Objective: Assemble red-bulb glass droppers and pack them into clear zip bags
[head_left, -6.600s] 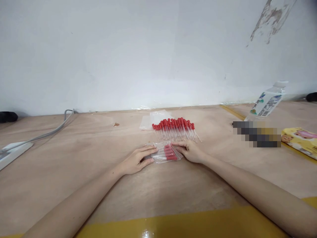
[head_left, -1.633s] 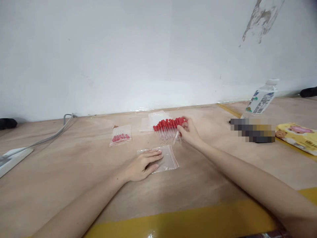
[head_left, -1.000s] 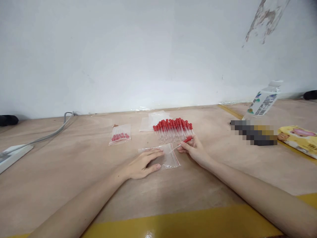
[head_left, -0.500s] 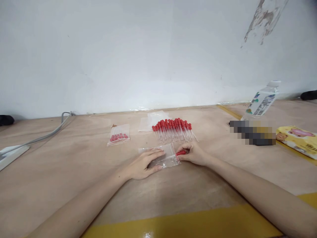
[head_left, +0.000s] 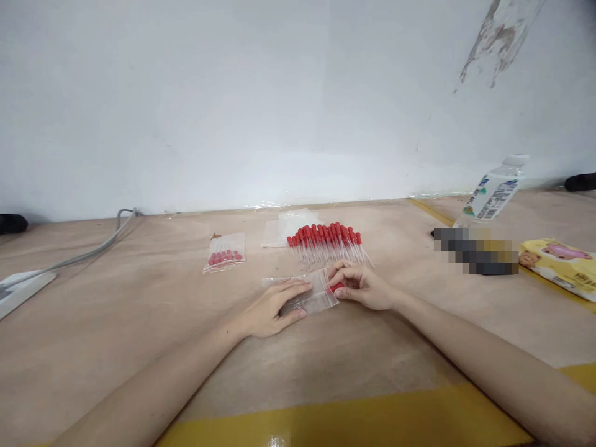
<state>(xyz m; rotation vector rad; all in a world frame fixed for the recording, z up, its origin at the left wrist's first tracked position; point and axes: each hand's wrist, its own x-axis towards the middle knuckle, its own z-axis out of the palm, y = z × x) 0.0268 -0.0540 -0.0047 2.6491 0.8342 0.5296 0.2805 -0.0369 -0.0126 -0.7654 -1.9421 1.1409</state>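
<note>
A clear zip bag (head_left: 317,297) with a red line along its mouth lies on the table between my hands. My left hand (head_left: 274,307) rests flat on the bag's left part, thumb and fingers spread apart. At the mouth, my right hand (head_left: 361,285) pinches the red rubber bulb of a dropper (head_left: 336,287). Its glass tube reaches into the bag, blurred by the plastic. Just beyond lies a row of droppers (head_left: 326,239), red bulbs pointing away from me. To the left, another zip bag (head_left: 226,248) holds several droppers, their bulbs near its mouth.
Flat zip bags (head_left: 293,225) lie behind the row of droppers. On the right are a tilted plastic bottle (head_left: 493,195), a dark pixelated item (head_left: 479,251) and a yellow packet (head_left: 561,264). A grey cable (head_left: 100,245) runs to a white power strip (head_left: 28,288) on the left.
My right hand has pushed the dropper a little further left, so its red bulb now sits at the bag's mouth. My left hand stays on the bag.
</note>
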